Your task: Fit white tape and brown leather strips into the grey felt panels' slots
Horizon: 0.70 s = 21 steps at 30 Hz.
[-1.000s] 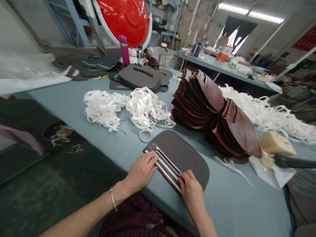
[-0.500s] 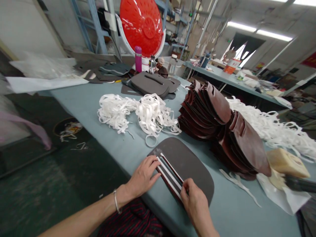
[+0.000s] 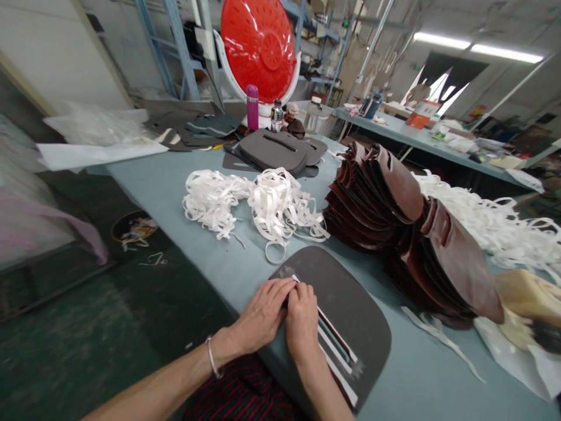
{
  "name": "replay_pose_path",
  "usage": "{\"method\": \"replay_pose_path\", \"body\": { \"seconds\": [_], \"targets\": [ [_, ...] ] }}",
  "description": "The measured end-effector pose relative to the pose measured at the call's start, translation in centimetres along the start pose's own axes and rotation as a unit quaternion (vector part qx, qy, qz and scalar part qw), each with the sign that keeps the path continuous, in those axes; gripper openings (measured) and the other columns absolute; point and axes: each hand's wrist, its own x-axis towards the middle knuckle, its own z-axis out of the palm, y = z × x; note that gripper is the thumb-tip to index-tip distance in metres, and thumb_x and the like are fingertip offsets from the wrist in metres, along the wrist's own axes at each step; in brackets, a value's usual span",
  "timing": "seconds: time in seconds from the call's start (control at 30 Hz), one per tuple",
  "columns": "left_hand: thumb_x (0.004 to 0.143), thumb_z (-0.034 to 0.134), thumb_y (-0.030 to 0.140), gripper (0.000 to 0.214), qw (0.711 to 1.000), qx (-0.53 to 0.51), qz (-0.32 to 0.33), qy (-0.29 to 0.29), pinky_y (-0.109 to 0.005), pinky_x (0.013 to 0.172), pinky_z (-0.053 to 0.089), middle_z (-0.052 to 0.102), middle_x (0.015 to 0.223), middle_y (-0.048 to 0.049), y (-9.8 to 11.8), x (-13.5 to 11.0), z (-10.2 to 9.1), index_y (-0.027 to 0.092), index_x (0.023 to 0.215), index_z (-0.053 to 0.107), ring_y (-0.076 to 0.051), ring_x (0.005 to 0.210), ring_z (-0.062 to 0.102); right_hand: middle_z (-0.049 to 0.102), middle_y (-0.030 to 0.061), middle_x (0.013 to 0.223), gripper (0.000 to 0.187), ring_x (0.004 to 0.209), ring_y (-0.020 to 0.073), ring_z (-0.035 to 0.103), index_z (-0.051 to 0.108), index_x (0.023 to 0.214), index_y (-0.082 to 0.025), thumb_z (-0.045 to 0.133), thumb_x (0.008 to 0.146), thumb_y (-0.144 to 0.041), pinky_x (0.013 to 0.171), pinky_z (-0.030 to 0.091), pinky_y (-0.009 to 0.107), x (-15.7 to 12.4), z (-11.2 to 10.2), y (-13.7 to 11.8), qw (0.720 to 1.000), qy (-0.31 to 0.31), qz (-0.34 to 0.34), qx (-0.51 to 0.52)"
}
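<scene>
A grey rounded panel (image 3: 346, 286) lies on the table in front of me, with a long slot edged by white tape (image 3: 337, 371) and dark brown material. My left hand (image 3: 265, 310) rests at the slot's far left end, fingers stretched forward over the panel and the thumb hidden. Pressed up beside it, my right hand (image 3: 302, 318) has its fingers curled down at the same end. The fingertips of the right hand are hidden, so what lies between them does not show. The near part of the slot and its tape strips lie uncovered below my right wrist.
Two heaps of white tape (image 3: 280, 199) lie beyond the panel. Stacks of brown leather pieces (image 3: 456, 257) stand on the right, near a yellowish block (image 3: 526, 298) and loose strips (image 3: 442, 336). Grey panels (image 3: 274, 149), a purple bottle (image 3: 252, 108) and a red fan (image 3: 260, 49) are behind.
My right hand has moved from the near part of the slot up to the far end, beside my left hand. The left hand stays near that end. The view has shifted slightly.
</scene>
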Motion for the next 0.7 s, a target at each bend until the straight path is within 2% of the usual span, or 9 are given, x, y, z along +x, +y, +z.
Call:
{"method": "replay_pose_path", "body": {
  "seconds": [0.13,0.27,0.43,0.57,0.7],
  "targets": [
    [0.089,0.041,0.012,0.048,0.999,0.028,0.023,-0.014,-0.046,0.111,0.035,0.049,0.134,-0.0089,-0.2,0.0,0.4,0.019,0.136,0.04,-0.022,0.128,0.039,0.06,0.0121,0.095,0.029,0.086,0.0256,0.05,0.061,0.109,-0.011,0.049,0.084,-0.003,0.074,0.044,0.039,-2.1,0.2,0.1,0.998,0.008,-0.009,-0.055],
    [0.088,0.04,0.011,0.049,0.998,0.045,0.031,0.002,-0.049,0.109,0.036,0.05,0.134,-0.0102,-0.4,-0.1,0.8,0.017,0.137,0.04,-0.024,0.128,0.04,0.059,0.0132,0.097,0.028,0.088,0.0259,0.049,0.061,0.107,-0.009,0.046,0.084,-0.002,0.074,0.044,0.04,-3.9,0.1,1.5,0.999,0.024,-0.016,-0.035],
    [0.089,0.039,0.011,0.049,0.999,0.04,0.024,0.009,-0.049,0.109,0.037,0.048,0.136,-0.0101,-0.4,-0.2,0.8,0.017,0.138,0.038,-0.024,0.129,0.039,0.058,0.0108,0.099,0.031,0.089,0.0233,0.049,0.06,0.108,-0.014,0.04,0.087,-0.002,0.074,0.045,0.037,-3.4,0.1,1.7,0.998,0.052,0.019,0.024],
    [0.09,0.038,0.011,0.048,0.998,0.052,0.03,-0.003,-0.049,0.109,0.037,0.049,0.135,-0.01,-0.4,-0.2,0.8,0.018,0.137,0.039,-0.023,0.129,0.039,0.059,0.0126,0.098,0.033,0.089,0.0253,0.05,0.059,0.113,-0.012,0.042,0.085,-0.003,0.075,0.045,0.039,-2.9,0.0,0.3,1.0,0.024,0.004,-0.02],
    [0.089,0.04,0.012,0.049,0.994,0.09,0.054,-0.017,-0.049,0.111,0.034,0.047,0.137,-0.0122,-0.5,-0.3,1.0,0.014,0.138,0.038,-0.025,0.131,0.038,0.059,0.0161,0.099,0.034,0.092,0.0275,0.052,0.06,0.112,-0.007,0.046,0.082,0.0,0.082,0.044,0.044,-3.1,-0.3,-0.6,0.998,-0.005,-0.004,-0.07]
  ]
}}
